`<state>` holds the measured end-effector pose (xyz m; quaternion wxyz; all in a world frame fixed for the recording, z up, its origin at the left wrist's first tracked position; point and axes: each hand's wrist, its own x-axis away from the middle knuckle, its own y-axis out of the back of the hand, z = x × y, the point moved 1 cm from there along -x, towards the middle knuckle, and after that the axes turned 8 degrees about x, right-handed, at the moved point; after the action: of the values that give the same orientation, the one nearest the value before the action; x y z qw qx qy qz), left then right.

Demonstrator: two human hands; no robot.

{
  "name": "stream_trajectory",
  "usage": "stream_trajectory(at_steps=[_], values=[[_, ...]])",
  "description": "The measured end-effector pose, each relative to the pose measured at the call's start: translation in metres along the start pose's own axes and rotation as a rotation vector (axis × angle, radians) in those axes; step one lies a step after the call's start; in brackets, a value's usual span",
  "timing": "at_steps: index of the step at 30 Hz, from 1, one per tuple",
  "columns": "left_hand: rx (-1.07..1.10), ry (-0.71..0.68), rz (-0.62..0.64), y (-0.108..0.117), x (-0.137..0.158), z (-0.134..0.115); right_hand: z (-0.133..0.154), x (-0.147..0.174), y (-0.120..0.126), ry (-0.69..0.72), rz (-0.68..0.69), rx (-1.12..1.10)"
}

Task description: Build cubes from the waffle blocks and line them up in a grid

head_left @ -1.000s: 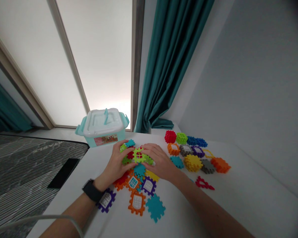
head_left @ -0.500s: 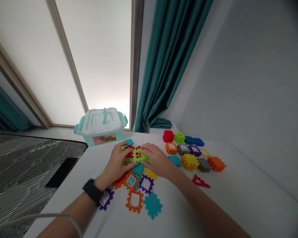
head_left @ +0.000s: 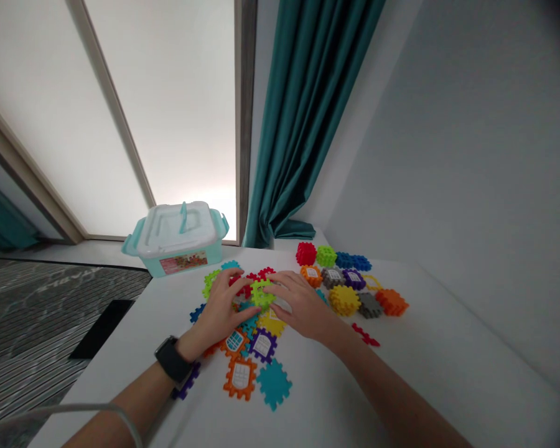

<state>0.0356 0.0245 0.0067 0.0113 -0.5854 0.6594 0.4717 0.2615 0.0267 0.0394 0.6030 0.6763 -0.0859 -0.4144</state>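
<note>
Over a loose pile of toothed plastic building tiles, I hold a lime-green building tile [head_left: 262,294] with both hands. My left hand [head_left: 220,311], with a dark watch on its wrist, curves around the tile's left side, index finger and thumb at its edge. On the other side, my right hand [head_left: 301,305] grips it between fingers and thumb. Red tiles [head_left: 242,287] lie just behind it. Below my hands are a yellow tile [head_left: 271,323], a purple window tile [head_left: 263,345], orange window tiles [head_left: 241,377] and a teal tile [head_left: 274,382]. My left hand hides part of the pile.
A lidded turquoise box [head_left: 180,239] stands at the table's far left. Stacks of tiles sit to the right, among them yellow [head_left: 344,301], grey [head_left: 370,305] and orange [head_left: 392,302]. A red piece [head_left: 366,335] lies nearer. A pale cable [head_left: 74,407] crosses the lower left.
The view has turned slightly right, so the table things appear farther left. Both hands have shifted a little right over the table with the green tile, uncovering more green and blue tiles at left.
</note>
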Motion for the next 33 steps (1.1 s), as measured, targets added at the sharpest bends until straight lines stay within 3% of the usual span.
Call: stream_trajectory(at_steps=[9, 13, 20, 26, 33], values=[[0.011, -0.019, 0.106, -0.03, -0.038, -0.02, -0.03, 0.021, 0.019, -0.102, -0.083, 0.004], [0.041, -0.005, 0.126, -0.049, -0.053, -0.024, -0.056, 0.035, 0.029, -0.188, -0.114, 0.041], [-0.107, -0.071, 0.295, -0.074, -0.065, -0.021, -0.109, 0.057, 0.039, -0.325, -0.188, 0.086], [-0.123, -0.12, 0.358, -0.088, -0.057, -0.008, -0.154, 0.06, 0.034, -0.379, -0.218, 0.098], [-0.104, -0.092, 0.414, -0.088, -0.054, -0.01, -0.204, 0.049, 0.016, -0.477, -0.199, 0.071]])
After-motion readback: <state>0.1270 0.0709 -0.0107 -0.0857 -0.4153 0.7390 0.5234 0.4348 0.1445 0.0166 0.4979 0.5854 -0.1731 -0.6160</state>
